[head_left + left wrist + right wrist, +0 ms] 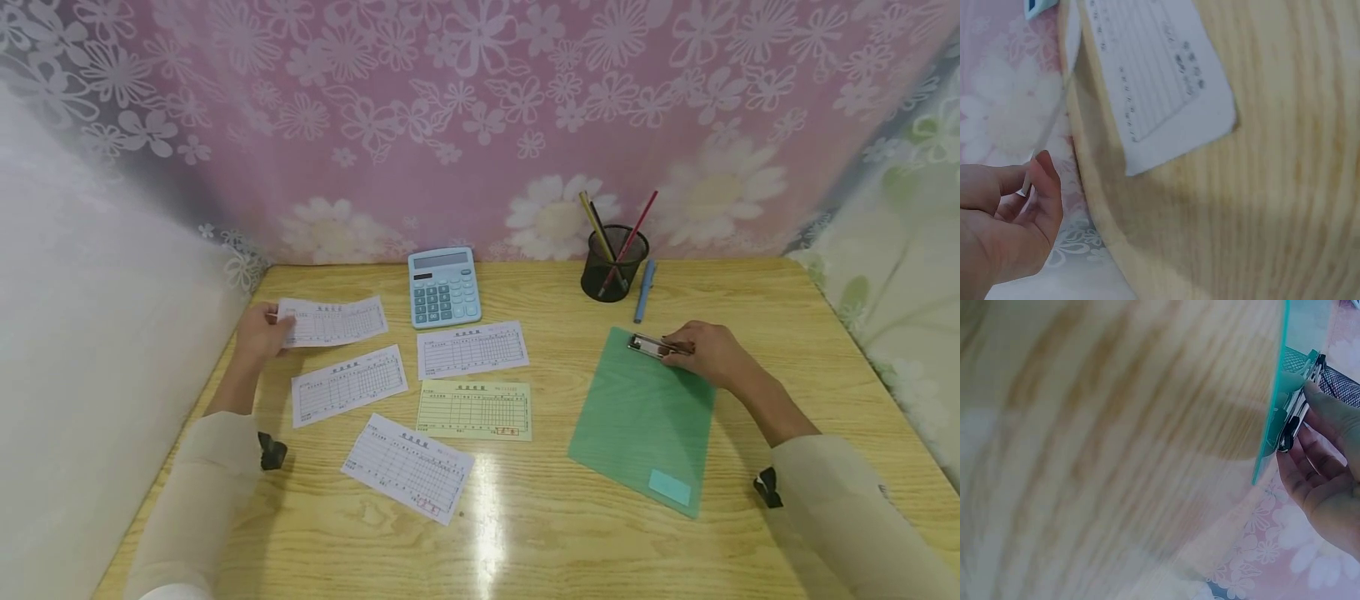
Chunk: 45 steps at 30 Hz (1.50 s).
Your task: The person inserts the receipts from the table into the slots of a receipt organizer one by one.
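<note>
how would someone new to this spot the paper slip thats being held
On the wood-grain table, find the blue calculator near the back edge. Left of it, by the table's left side, the person's left grip pinches a printed white slip by its left end. It is the only slip held up; the other slips lie on the table.

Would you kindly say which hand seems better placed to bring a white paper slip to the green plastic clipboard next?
Probably the left hand: it pinches one slip; the right hand grips the silver metal clip.
</note>
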Each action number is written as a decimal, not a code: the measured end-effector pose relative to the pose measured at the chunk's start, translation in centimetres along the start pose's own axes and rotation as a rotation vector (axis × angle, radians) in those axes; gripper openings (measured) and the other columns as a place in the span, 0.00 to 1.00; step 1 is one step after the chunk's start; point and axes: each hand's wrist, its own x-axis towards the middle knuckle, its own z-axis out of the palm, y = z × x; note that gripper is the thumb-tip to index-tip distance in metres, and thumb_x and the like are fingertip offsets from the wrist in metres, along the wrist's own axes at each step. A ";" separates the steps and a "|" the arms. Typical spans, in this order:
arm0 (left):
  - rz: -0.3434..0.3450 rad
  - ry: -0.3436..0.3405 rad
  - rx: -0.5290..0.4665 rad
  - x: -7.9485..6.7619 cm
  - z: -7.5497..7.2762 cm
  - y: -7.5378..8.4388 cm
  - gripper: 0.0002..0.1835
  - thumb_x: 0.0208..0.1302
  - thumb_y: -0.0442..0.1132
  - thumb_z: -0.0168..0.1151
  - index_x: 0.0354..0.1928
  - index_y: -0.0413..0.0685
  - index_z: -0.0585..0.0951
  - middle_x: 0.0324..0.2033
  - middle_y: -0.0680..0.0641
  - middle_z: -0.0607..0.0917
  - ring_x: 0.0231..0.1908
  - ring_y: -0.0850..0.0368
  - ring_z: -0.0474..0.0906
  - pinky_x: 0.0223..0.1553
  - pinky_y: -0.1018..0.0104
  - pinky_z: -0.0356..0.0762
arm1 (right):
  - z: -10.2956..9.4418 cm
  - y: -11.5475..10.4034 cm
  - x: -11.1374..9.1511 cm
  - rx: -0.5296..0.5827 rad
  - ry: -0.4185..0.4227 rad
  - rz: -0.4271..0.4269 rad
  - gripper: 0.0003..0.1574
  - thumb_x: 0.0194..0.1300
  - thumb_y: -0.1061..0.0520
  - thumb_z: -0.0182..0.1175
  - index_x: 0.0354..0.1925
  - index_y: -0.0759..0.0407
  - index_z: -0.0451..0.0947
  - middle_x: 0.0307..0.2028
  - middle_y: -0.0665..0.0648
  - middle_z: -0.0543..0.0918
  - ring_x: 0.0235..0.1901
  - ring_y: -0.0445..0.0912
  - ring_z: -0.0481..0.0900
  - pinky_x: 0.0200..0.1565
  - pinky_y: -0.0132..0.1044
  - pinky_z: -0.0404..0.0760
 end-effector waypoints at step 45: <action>0.294 -0.186 -0.295 -7.2 7.4 16.6 0.14 0.64 0.43 0.62 0.47 0.42 0.80 0.35 0.44 0.84 0.12 0.64 0.69 0.11 0.74 0.67 | 0.3 -1.1 1.1 0.011 -0.020 0.007 0.22 0.61 0.54 0.64 0.49 0.67 0.80 0.43 0.66 0.82 0.39 0.57 0.80 0.41 0.52 0.80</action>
